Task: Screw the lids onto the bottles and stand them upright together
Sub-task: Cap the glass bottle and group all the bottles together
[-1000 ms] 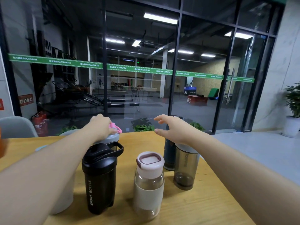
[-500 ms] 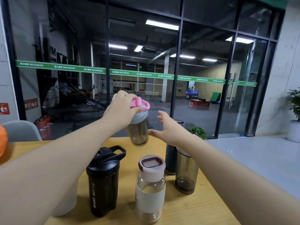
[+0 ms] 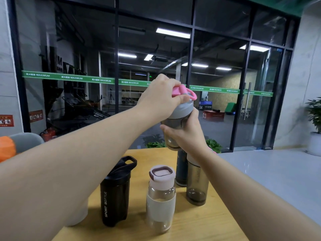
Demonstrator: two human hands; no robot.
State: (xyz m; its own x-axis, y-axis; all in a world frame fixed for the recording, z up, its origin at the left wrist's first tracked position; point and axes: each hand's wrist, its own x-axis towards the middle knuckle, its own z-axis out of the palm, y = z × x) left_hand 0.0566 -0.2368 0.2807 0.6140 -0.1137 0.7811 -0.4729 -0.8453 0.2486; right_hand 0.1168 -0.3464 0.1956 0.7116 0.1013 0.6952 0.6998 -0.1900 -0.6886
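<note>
1. On the wooden surface (image 3: 199,221) stand four bottles, all upright: a black bottle (image 3: 115,193) lettered "SPORT BOTTLE" with its black lid on, just beside it a clear bottle (image 3: 160,199) with a pale pink lid and a pale sleeve, and behind these a smoky bottle (image 3: 197,186) touching or just beside a dark bottle (image 3: 181,169).
2. The right forearm crosses over the two rear bottles and hides their tops, so their lids cannot be told.
3. A white object (image 3: 79,214) shows under the left forearm, mostly hidden.
4. A grey chair back (image 3: 26,140) and something orange (image 3: 7,147) sit at the left edge; a potted plant (image 3: 314,122) stands far right.
5. A smoky shaker bottle (image 3: 173,129) is held in the air above the surface, tilted slightly.
6. The left hand (image 3: 159,96) grips its grey lid (image 3: 182,108) from above, fingers curled over the pink flip cap (image 3: 184,92).
7. The right hand (image 3: 187,134) wraps the bottle's body from the right.
</note>
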